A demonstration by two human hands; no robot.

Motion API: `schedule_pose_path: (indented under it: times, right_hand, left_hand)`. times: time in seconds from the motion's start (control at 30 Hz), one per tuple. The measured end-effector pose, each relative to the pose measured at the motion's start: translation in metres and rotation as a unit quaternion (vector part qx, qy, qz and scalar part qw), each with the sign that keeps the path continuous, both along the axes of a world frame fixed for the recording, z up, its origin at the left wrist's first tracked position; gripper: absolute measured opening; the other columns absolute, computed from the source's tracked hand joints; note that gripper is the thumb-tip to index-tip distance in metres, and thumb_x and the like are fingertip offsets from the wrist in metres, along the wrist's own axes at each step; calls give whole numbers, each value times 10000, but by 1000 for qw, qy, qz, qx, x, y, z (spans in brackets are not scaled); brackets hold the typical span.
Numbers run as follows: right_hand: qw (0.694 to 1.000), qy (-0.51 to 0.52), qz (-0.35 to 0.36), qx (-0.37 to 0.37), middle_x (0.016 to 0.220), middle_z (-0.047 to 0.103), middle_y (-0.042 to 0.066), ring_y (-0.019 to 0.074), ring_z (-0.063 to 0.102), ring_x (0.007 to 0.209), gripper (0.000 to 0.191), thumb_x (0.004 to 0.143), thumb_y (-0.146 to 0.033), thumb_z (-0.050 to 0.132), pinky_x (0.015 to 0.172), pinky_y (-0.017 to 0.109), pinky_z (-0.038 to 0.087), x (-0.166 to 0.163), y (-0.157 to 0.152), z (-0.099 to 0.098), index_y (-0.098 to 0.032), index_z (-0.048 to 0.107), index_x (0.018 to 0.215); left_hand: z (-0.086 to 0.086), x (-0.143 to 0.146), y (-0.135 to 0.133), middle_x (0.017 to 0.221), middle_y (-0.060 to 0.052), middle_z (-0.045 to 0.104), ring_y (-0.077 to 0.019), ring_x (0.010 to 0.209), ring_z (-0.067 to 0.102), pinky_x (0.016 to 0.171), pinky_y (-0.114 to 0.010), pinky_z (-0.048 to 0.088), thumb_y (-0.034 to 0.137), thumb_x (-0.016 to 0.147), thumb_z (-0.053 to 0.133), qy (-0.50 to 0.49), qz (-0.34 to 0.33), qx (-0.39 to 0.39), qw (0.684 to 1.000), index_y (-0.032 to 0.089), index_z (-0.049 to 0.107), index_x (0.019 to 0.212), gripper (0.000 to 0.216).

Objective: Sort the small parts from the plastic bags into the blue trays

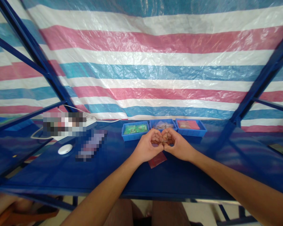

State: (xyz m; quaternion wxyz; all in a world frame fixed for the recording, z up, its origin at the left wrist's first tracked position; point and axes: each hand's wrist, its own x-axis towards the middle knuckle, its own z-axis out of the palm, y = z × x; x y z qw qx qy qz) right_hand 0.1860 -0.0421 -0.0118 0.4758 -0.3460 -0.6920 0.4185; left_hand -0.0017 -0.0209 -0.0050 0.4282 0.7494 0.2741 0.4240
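My left hand [148, 147] and my right hand [177, 146] meet above the blue table, fingers curled in and tips together. Something tiny seems pinched where the fingertips join, too small to name. Partly below the hands, a flat red plastic packet [158, 160] lies on the table. Just behind them stand three blue bins: the left bin [135, 136] with green packets [135, 128], the middle bin [151, 121] with pale, clear-looking packets [163, 124], and the right bin [198, 133] with red packets [188, 124]. My hands partly cover the middle bin.
On the left are a white round case [65, 149], a blurred-out flat object [91, 145] and a white power strip [91, 121] with cables. Blue metal posts [254, 78] and a striped tarp [155, 72] rise behind. A dark phone-like object [281, 150] lies far right. Another person's arm [4, 204] shows at lower left.
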Motion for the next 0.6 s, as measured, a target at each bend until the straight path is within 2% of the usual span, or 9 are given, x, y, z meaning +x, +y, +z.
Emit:
schedule_pose_path:
  times: [0.17,0.4,0.6]
  right_hand:
    - [1000,-10,-9,-5,768,539,-58,128,514,662,316,823,-174,695,619,274,432,1,0,0,-236,550,1096]
    - [998,-47,-46,21,951,673,13,174,639,793,313,883,-251,699,726,320,532,6,3,-5,-241,582,1173]
    - [1000,-24,-11,10,918,658,4,173,633,789,304,893,-257,688,719,311,521,6,2,-3,-247,550,1164]
  left_hand:
    - [-3,0,2,950,-29,727,-149,848,735,815,-272,596,64,754,713,-2,10,-6,1000,195,583,1044,344]
    - [-4,-2,5,949,-24,704,-124,817,711,772,-236,570,76,770,717,-32,16,-27,999,186,585,1037,317]
    - [-4,-2,5,958,-31,701,-139,876,703,823,-257,569,94,801,705,-13,27,-2,1000,188,592,1032,275]
